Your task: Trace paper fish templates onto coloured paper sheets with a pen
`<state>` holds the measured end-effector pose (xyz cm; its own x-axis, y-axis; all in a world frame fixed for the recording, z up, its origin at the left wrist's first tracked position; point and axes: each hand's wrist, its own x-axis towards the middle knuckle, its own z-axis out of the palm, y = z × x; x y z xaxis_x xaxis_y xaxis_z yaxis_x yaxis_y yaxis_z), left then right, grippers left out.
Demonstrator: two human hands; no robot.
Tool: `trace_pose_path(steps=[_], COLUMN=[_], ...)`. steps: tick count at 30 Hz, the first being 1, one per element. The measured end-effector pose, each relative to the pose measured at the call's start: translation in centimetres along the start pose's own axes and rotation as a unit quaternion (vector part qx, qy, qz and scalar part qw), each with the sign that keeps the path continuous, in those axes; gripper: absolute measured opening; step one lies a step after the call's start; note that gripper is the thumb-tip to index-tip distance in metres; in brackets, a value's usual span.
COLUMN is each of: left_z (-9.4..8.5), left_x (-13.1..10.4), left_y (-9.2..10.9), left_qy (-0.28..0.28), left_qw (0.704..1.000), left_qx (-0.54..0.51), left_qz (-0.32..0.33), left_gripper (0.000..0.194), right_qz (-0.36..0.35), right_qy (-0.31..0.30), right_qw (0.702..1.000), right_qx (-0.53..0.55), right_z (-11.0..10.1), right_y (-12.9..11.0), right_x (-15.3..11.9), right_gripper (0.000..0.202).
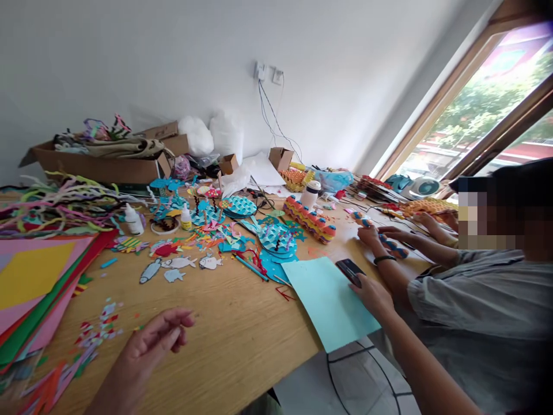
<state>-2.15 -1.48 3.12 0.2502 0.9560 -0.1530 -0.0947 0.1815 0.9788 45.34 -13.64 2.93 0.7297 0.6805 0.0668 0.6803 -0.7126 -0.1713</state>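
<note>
My right hand (375, 297) grips a black phone-like device (348, 270) above the right part of a light blue paper sheet (330, 302), which overhangs the table's front edge. Over the bare wood at lower left is my left hand (162, 334), its fingers loosely curled; whether anything small lies between thumb and fingers is hidden. Paper fish cutouts (177, 263) lie beyond my left hand. Just left of the sheet are a blue pencil-like stick (251, 268) and blue textured paper shapes (276, 239).
Coloured paper (37, 271) is stacked at left, behind small scraps (101, 325). Glue bottles (133, 220), pipe cleaners (73, 202) and a cardboard box (101, 166) are farther back. At right, a person (479, 300) handles a coloured egg-carton strip (393, 248).
</note>
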Motion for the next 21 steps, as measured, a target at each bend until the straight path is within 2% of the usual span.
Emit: trace_pose_path(steps=[2, 4, 6, 8, 10, 12, 16, 19, 21], left_z=[-0.9, -1.4, -1.3, -0.6, 0.5, 1.7, 2.9, 2.8, 2.4], left_x=[0.4, 0.7, 0.7, 0.7, 0.6, 0.7, 1.9, 3.6, 4.9], left_y=[0.7, 1.6, 2.5, 3.1, 3.2, 3.1, 3.4, 5.1, 6.6], left_qy=[0.021, 0.054, 0.086, 0.114, 0.124, 0.093, 0.058, 0.031, 0.014], left_qw=[1.000, 0.998, 0.994, 0.986, 0.978, 0.978, 0.969, 0.943, 0.916], left_qx=[-0.010, -0.027, -0.066, -0.120, -0.166, -0.186, -0.236, -0.324, -0.396], left_qz=[-0.003, -0.003, 0.000, 0.002, 0.002, 0.010, 0.043, 0.067, 0.068], left_gripper=[0.035, 0.033, 0.030, 0.028, 0.025, 0.021, 0.015, 0.011, 0.009], right_qz=[-0.011, -0.061, -0.138, -0.211, -0.268, -0.292, -0.294, -0.282, -0.246], right_qy=[0.020, 0.052, 0.091, 0.090, 0.028, -0.067, -0.243, -0.322, -0.347], right_qw=[1.000, 0.996, 0.986, 0.966, 0.939, 0.904, 0.805, 0.742, 0.712], right_qx=[-0.018, -0.027, 0.032, 0.120, 0.213, 0.306, 0.454, 0.516, 0.559], right_z=[-0.6, -1.3, -2.0, -2.3, -2.1, -1.3, 1.4, 3.4, 4.7], right_y=[-1.5, -4.2, -7.7, -11.8, -15.9, -19.6, -25.7, -29.2, -30.8], right_x=[-0.4, -1.2, -2.7, -4.6, -6.7, -8.7, -11.7, -13.1, -13.9], right_gripper=[0.027, 0.027, 0.026, 0.023, 0.026, 0.029, 0.028, 0.029, 0.033])
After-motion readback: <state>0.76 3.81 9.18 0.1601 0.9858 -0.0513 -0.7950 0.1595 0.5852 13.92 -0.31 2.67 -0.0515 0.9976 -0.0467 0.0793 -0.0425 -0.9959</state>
